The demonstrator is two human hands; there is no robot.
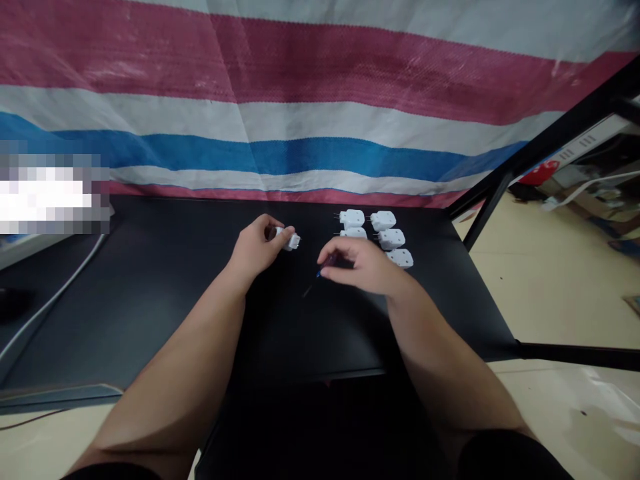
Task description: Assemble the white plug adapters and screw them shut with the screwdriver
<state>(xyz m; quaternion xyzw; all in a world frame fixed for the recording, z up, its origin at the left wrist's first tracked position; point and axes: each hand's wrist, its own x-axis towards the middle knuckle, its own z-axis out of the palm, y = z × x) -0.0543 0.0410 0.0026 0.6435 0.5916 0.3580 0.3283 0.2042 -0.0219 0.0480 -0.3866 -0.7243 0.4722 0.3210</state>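
Observation:
My left hand (259, 245) is closed on a white plug adapter (290, 241), its pins pointing right, just above or on the black table. Between the fingers of my right hand (353, 263) is a slim screwdriver (319, 274) with a blue collar; its thin shaft slants down to the left, apart from the adapter. Most of its handle is hidden by the fingers. Just beyond and beside my right hand stand several more white plug adapters (392, 238) in two columns, pins to the left. The hand partly covers one of them.
The black table (165, 280) meets a striped tarp (300, 157) at its back edge. A white cable (63, 290) crosses the left side, near a blurred-out bright object (45, 197). A black metal frame (487, 203) rises at the right edge.

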